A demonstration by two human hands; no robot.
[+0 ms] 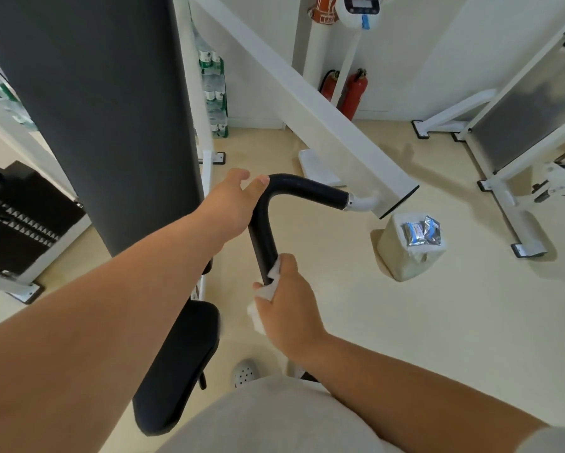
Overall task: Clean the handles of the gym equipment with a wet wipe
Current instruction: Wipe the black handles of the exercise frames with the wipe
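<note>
Head view: left hand (233, 204) grips handle (265, 230) bend; right hand (291, 302) clamps wet wipe (268, 291) around it; labels unreadable.

handle (265, 230): black, smooth, slight sheen, rubber-like
handle collar (351, 201): shiny metal
wet wipe (269, 289): white, soft, crumpled cloth-like sheet
machine frame (323, 125): white painted metal, smooth
back pad (95, 109): dark grey, matt upholstery
seat pad (180, 364): black, matt
floor (438, 338): cream, smooth

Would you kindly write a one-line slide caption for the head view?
Right hand wraps a white wet wipe around the black bent handle; left hand steadies its bend.
</note>
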